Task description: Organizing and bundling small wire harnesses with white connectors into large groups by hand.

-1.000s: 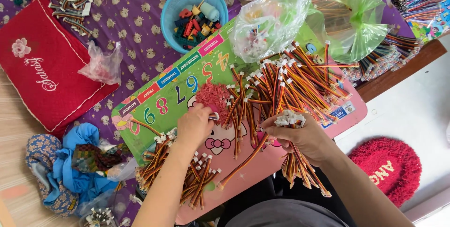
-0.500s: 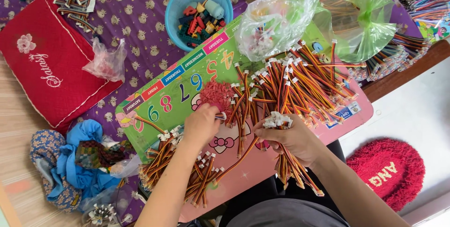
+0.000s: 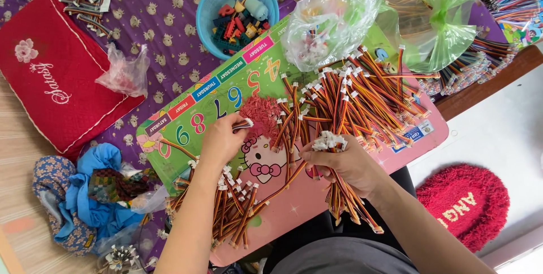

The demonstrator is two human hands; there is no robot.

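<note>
A pink and green cartoon tray [image 3: 396, 138] lies across my lap. My right hand [image 3: 345, 163] grips a bundle of striped wire leads [image 3: 348, 206] with white plug ends pointing up at its thumb. My left hand [image 3: 222, 141] pinches one white connector [image 3: 244, 123] beside a small heap of red plastic connectors [image 3: 261, 111]. A big loose pile of the same wires [image 3: 356, 95] covers the tray's right half. Under my left forearm lies another sorted pile of wires [image 3: 232, 209].
A blue bowl [image 3: 210, 2] of coloured pieces, a clear bag of white connectors [image 3: 328, 25] and a green bag [image 3: 441, 25] stand behind the tray. A red cushion [image 3: 51, 76] and crumpled cloth [image 3: 85, 195] lie left. A red mat [image 3: 466, 203] is right.
My left hand has lifted from the tray surface to the red heap and now pinches a white connector. My right hand keeps its bundle, shifted slightly left.
</note>
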